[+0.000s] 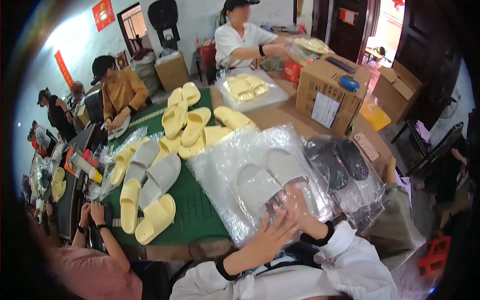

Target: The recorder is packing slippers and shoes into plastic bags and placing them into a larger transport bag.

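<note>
A pair of light grey slippers (257, 186) lies in a clear plastic bag, on top of a stack of clear bags (225, 155) in front of me. My left hand (270, 237) is just in front of the slippers, fingers stretched out and apart, holding nothing. Beside it, my right hand (299, 207) reaches over the near end of the pair, its fingers extended against the plastic. Glare on the film partly hides those fingertips. Right of the stack, a pair of black slippers (337, 162) sits in clear plastic.
Yellow slippers (195, 125) and loose grey slippers (159, 181) cover the green mat (192, 210) on the left. A cardboard box (327, 92) stands at the back right. Across the table, a person in white (240, 42) handles bagged slippers; others work at left.
</note>
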Demonstrator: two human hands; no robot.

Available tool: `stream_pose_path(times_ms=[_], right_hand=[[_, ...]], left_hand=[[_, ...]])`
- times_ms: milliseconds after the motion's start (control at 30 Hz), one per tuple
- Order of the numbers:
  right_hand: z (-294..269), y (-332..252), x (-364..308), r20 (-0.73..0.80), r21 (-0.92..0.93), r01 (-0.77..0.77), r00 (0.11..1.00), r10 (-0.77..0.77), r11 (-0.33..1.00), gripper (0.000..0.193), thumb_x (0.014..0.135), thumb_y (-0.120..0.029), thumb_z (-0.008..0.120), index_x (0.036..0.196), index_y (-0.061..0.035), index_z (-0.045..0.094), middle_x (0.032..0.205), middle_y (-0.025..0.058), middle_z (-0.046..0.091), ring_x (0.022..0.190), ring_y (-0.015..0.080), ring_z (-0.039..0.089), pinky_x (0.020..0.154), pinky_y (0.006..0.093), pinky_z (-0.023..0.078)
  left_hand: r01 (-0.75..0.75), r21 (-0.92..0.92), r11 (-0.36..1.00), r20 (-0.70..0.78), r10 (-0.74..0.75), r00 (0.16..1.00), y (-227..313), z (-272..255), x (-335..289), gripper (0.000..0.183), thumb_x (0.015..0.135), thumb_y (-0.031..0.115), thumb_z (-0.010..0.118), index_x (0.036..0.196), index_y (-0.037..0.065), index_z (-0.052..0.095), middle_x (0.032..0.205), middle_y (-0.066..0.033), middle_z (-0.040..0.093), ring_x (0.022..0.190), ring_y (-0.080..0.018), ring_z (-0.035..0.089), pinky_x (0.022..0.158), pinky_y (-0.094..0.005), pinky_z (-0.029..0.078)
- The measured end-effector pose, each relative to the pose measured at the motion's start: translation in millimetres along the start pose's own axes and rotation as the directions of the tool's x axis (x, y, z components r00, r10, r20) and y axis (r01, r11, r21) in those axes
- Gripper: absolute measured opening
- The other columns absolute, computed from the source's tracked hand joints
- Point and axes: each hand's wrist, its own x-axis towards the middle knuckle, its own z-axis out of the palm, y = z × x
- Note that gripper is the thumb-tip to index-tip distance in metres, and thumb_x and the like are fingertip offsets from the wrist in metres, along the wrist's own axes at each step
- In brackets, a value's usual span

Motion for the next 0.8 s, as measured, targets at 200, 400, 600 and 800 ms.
stream_pose_path(times_ms=[200,400,600,800], right_hand=[[1.8,-18.8,16.9,-0.080,0.232,-0.137,0.984,0.159,0.963,0.027,0.079,-0.026,0.061,0.085,-0.0001,0.056,0.090,0.0216,0.050,0.089,0.0406,0.048,0.074,0.0474,0.040],[11.6,-30.5,43.9,-0.186,0.191,-0.116,0.971,0.152,0.975,0.026,0.079,-0.022,0.059,0.088,0.0015,0.055,0.093,0.0238,0.048,0.088,0.0421,0.047,0.074,0.0492,0.039],[30.5,-19.8,61.3,-0.151,0.186,-0.133,0.975,0.162,0.973,0.029,0.077,-0.019,0.059,0.097,-0.0001,0.051,0.091,0.0237,0.049,0.088,0.0402,0.049,0.072,0.0504,0.039],[-2.9,-47.4,0.5,0.120,0.439,0.275,0.925,-0.360,0.855,0.044,0.080,-0.022,0.061,0.121,-0.0100,0.050,0.102,0.0169,0.057,0.092,0.0366,0.053,0.080,0.0452,0.044]], left_hand=[[0.159,0.021,0.987,-0.583,-0.117,0.804,-15.7,-12.2,-20.1,0.069,0.068,-0.017,0.042,0.135,0.000,0.032,0.145,-0.0223,0.024,0.138,-0.0387,0.017,0.109,-0.0570,0.011],[0.279,-0.906,0.318,-0.025,-0.699,0.715,-54.7,20.2,-44.0,0.098,0.075,-0.023,0.035,0.145,0.024,-0.017,0.140,-0.0289,0.027,0.115,-0.0372,0.050,0.085,-0.0357,0.050],[0.276,-0.932,-0.234,0.361,-0.652,0.667,-34.7,-4.2,-35.0,0.094,0.082,-0.019,0.037,0.141,0.027,-0.019,0.131,-0.0321,0.038,0.090,-0.0348,0.063,0.077,-0.0399,0.055],[-0.025,-0.952,-0.304,0.227,-0.760,0.609,-70.1,13.6,-61.1,0.085,0.083,-0.014,0.042,0.144,0.019,-0.005,0.116,-0.0264,0.051,0.087,-0.0291,0.063,0.071,-0.0353,0.055]])
